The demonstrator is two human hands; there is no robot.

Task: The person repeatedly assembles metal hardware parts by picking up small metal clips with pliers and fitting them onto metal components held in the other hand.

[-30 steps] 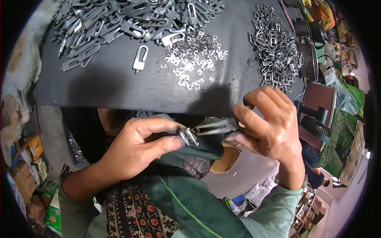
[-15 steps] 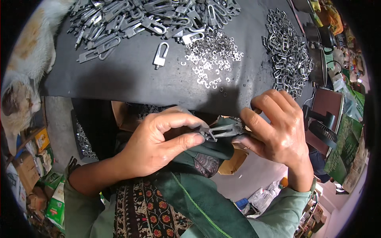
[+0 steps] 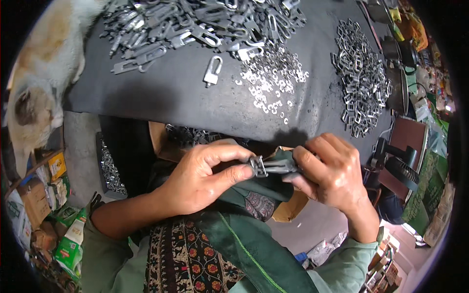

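In front of my body, below the table edge, my left hand (image 3: 202,176) pinches a small dark metal part with a squared frame (image 3: 259,166) between thumb and fingers. Gripped in my right hand (image 3: 334,168) is a pair of pliers (image 3: 282,167), whose jaws reach left to that part and touch it; their exact bite is blurred. My right fingers hide most of the handles. Beyond my hands, on the dark table (image 3: 166,105), lie a heap of small C-shaped clips (image 3: 273,73) and one separate U-shaped metal piece (image 3: 213,72).
A large pile of U-shaped metal pieces (image 3: 195,29) covers the far table. Small rectangular metal frames (image 3: 361,78) are heaped at right. A cat (image 3: 44,83) lies along the left edge. Below the table stands an open box of metal parts (image 3: 188,136). A black fan (image 3: 398,163) is at right.
My right hand and the pliers have shifted slightly left and down, while the held part has turned to show its squared frame. The whole view has moved a little, and the cat's head has turned.
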